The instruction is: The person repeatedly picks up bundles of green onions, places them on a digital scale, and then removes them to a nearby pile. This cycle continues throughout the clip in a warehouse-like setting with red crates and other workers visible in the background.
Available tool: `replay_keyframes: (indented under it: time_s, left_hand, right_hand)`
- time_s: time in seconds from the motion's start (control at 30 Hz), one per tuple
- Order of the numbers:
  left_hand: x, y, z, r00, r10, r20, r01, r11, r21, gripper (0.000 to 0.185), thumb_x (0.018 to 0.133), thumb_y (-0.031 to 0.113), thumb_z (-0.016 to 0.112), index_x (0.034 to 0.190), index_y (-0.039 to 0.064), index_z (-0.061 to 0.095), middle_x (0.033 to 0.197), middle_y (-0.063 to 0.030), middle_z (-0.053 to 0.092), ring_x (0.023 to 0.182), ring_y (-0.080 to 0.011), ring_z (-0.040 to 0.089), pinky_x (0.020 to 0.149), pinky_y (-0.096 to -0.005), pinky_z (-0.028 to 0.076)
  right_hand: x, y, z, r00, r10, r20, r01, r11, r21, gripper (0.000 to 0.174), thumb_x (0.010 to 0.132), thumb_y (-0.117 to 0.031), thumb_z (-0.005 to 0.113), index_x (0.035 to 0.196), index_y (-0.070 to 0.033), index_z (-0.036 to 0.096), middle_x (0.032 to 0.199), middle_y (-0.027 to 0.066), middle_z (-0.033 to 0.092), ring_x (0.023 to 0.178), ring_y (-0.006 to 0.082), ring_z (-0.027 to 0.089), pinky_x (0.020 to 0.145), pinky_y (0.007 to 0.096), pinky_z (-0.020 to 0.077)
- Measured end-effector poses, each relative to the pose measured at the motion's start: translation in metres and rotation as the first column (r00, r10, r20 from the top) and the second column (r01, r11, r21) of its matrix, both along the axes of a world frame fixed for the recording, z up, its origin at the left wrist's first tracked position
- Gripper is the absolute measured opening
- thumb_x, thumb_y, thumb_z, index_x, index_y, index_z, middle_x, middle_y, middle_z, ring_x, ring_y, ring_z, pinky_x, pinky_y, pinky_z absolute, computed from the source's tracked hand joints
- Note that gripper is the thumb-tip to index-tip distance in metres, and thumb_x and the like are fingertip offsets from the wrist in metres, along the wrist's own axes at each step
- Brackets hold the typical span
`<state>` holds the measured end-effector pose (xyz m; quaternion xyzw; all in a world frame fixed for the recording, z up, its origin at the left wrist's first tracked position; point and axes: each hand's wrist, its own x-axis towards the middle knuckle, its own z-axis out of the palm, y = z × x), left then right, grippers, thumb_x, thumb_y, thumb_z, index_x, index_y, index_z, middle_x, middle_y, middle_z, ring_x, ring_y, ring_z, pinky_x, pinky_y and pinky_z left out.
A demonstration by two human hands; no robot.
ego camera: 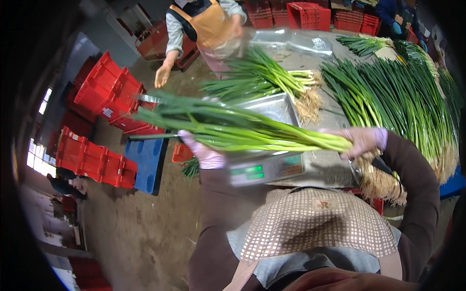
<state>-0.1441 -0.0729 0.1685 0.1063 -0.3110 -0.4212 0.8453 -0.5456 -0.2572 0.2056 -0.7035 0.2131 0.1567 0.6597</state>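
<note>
A long bunch of green onions (247, 132) lies crosswise in my two gloved hands, its leaves pointing left and blurred. My right hand (364, 142) grips the pale stem end, near the roots (369, 160). The leafy part rests in my left hand (204, 152), whose thumb shows in front; its other fingers are mostly hidden behind the leaves. Beneath the bunch stands a digital scale (267, 169) with a lit green display and a metal tray (282, 103), partly covered by the leaves.
More green onions (269, 72) lie behind the scale, and rows of them (400, 105) cover the metal table's (313, 171) right side. A co-worker in an orange apron (214, 25) stands across. Red crates (109, 87) and a blue pallet (145, 163) are at left.
</note>
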Motion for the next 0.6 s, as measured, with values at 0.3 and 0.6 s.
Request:
replay_keyframes:
  time_s: [0.3,0.6]
  left_hand:
    - [0.135,0.053,-0.152,0.785,0.542,-0.3,-0.246,0.718,0.651,0.071,0.091,0.053,0.069,0.142,0.006,0.053,0.145,-0.01,0.056,0.129,-0.0286,0.053,0.113,-0.0476,0.041]
    - [0.14,0.055,-0.151,0.819,0.568,-0.08,-0.385,0.647,0.659,0.076,0.093,0.057,0.066,0.145,0.005,0.049,0.148,-0.013,0.051,0.131,-0.0312,0.053,0.109,-0.0508,0.045]
  right_hand:
    - [0.151,-0.062,-0.118,0.973,0.039,-0.23,-0.232,0.228,-0.946,0.077,0.091,-0.044,0.07,0.154,-0.013,0.038,0.112,0.0174,0.068,0.103,0.0358,0.067,0.092,0.0453,0.0513]
    - [0.162,0.003,-0.1,0.982,0.024,-0.189,-0.191,0.087,-0.978,0.123,0.072,-0.069,0.075,0.162,-0.011,0.014,0.155,0.0226,0.039,0.145,0.0406,0.034,0.118,0.0579,0.0254]
